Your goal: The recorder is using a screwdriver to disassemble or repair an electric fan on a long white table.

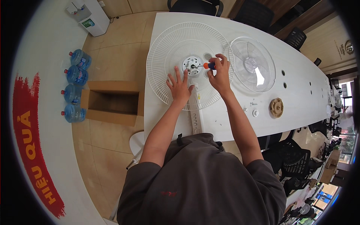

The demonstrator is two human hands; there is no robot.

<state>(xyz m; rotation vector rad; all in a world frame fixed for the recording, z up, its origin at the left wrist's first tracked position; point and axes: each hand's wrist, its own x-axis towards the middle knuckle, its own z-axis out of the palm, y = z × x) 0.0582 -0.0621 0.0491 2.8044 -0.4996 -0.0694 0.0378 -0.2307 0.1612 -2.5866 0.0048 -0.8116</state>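
A white wire fan grille (168, 48) lies on the white table, with a round plate full of holes at its hub (192, 72). My left hand (180, 89) rests on the grille just below the hub, fingers spread and holding nothing. In my right hand (221, 75) is a screwdriver (210, 66) with an orange and dark blue handle, gripped between thumb and fingers. Its shaft points left, and the tip is at the hub; whether it sits in a screw is too small to tell. Beneath the grille runs a white fan stand with a row of buttons (195, 119).
Right of the grille lies a second grille with clear fan blades (250, 64). Small white parts (255, 113) and a brown round moulded piece (276, 107) are on the table. An open cardboard box (112, 102) and several water bottles (75, 93) stand at left. Black chairs (296, 161) line the right.
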